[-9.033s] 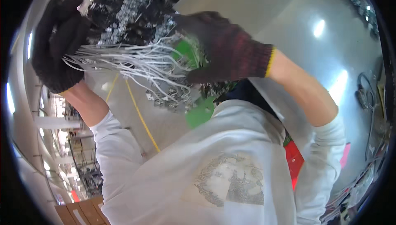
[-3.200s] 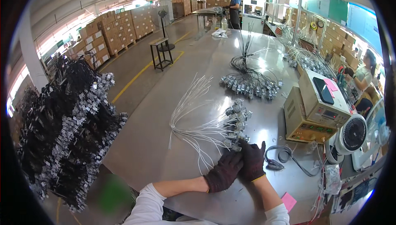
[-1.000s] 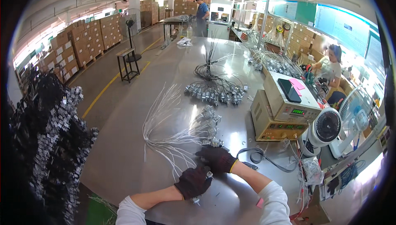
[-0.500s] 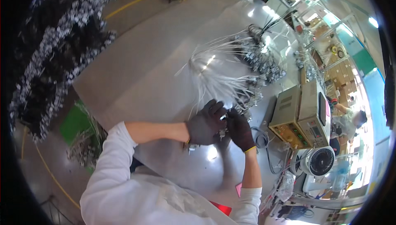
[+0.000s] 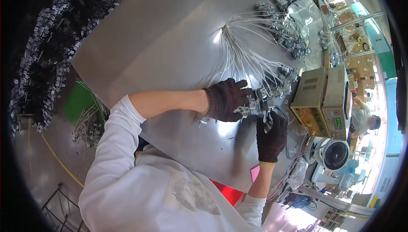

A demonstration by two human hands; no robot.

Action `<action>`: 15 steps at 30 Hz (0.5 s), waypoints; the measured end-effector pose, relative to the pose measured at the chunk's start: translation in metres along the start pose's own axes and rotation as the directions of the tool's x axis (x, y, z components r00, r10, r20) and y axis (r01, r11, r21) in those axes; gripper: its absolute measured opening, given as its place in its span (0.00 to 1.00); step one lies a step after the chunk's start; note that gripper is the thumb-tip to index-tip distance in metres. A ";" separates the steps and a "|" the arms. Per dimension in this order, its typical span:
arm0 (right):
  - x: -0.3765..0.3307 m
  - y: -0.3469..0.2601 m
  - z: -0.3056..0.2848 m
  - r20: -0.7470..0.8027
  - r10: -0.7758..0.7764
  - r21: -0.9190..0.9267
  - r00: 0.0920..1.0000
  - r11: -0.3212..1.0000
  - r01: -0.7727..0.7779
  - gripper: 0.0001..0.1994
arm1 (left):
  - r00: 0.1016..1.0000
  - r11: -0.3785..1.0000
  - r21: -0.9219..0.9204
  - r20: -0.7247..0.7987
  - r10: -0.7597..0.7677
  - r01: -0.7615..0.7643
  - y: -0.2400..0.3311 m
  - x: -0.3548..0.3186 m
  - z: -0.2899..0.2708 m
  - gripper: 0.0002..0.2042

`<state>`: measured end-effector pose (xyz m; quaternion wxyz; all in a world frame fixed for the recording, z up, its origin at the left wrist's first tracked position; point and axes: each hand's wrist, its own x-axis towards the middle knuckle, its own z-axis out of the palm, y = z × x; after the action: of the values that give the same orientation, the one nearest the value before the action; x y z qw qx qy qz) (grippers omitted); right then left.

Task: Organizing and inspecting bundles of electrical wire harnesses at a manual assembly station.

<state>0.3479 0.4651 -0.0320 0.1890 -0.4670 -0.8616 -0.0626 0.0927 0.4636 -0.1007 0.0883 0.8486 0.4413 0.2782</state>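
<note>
My left hand (image 5: 226, 101), in a dark knit glove, is closed around several small metal connectors (image 5: 247, 109) that stick out past its fingers and thumb. Also gloved, my right hand (image 5: 272, 137) pinches a shiny metal connector (image 5: 267, 122) beside them, its fingertips pointing up toward the pile. Just beyond both hands lies a fanned bundle of thin white cables (image 5: 242, 49), with grey metal connectors (image 5: 284, 79) at its right-hand ends. Where each held piece joins its cable is hidden by the gloves.
A second heap of connectors (image 5: 297, 47) lies farther back on the metal table (image 5: 148, 49). Stacked instrument boxes (image 5: 310, 100) and a small fan (image 5: 333, 154) stand right. Racks of hanging connectors (image 5: 46, 53) are left. A person (image 5: 363, 119) works at far right.
My hands have moved right and come apart, the right one lower. Connectors now show between them. The view has shifted, bringing the cables and boxes nearer the right.
</note>
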 end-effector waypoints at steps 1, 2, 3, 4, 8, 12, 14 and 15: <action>-0.006 0.003 0.005 0.073 0.094 0.027 0.993 0.995 -0.096 0.22 | 1.000 1.000 -0.005 0.006 -0.005 0.005 0.000 0.000 -0.001 0.24; -0.010 0.005 0.007 0.147 0.182 0.048 0.972 0.980 -0.191 0.25 | 1.000 1.000 0.002 0.017 -0.001 0.001 -0.001 -0.001 -0.002 0.25; -0.012 0.005 0.009 0.155 0.181 0.053 0.971 0.980 -0.191 0.25 | 1.000 1.000 0.010 0.028 0.002 -0.002 -0.001 -0.001 -0.004 0.26; -0.011 0.002 0.010 0.151 0.116 0.065 0.982 0.990 -0.127 0.27 | 0.999 1.000 0.007 0.049 0.019 -0.019 -0.002 -0.001 -0.007 0.28; -0.011 -0.006 0.026 0.148 0.082 0.123 0.986 0.987 -0.100 0.28 | 0.997 0.999 0.026 0.064 0.045 -0.047 -0.005 -0.003 -0.001 0.37; -0.018 0.008 0.039 0.099 0.090 0.179 0.991 0.978 -0.107 0.26 | 0.973 0.998 0.052 0.229 0.028 -0.041 -0.004 -0.002 -0.016 0.34; -0.021 0.013 0.040 0.114 0.102 0.191 0.988 0.974 -0.123 0.24 | 0.967 0.997 0.056 0.251 0.040 -0.056 -0.005 -0.004 -0.015 0.34; -0.022 0.016 0.041 0.129 0.114 0.200 0.985 0.970 -0.138 0.22 | 0.967 0.997 0.056 0.254 0.036 -0.052 -0.006 -0.005 -0.015 0.34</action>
<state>0.3606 0.4683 -0.0789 0.1897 -0.5014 -0.8415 0.0673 0.0780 0.4615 -0.0920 0.1112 0.8891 0.4157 0.1560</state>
